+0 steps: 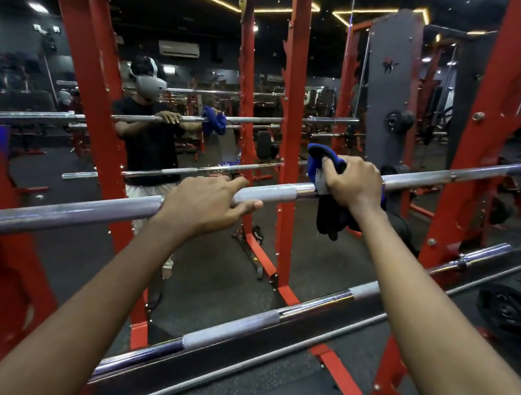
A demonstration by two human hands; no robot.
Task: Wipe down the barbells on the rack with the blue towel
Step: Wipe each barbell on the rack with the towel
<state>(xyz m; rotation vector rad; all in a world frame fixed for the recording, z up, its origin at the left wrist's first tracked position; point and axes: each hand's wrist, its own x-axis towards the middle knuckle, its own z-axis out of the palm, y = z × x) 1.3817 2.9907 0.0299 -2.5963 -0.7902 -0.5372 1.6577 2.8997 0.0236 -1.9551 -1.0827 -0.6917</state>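
A long silver barbell (89, 213) lies across the red rack (86, 49), sloping up to the right. My left hand (204, 203) grips its shaft near the middle, fingers over the top and thumb under. To the right, my right hand (353, 182) holds the blue towel (319, 162) bunched around the same bar; a dark fold hangs below it. A second barbell (234, 327) rests lower on the rack, under my forearms.
A mirror behind the rack reflects a person, the bars and the gym. Red toothed uprights (483, 128) stand left and right. A black weight plate (511, 306) sits low at the right. Dark rubber floor (222, 292) lies below.
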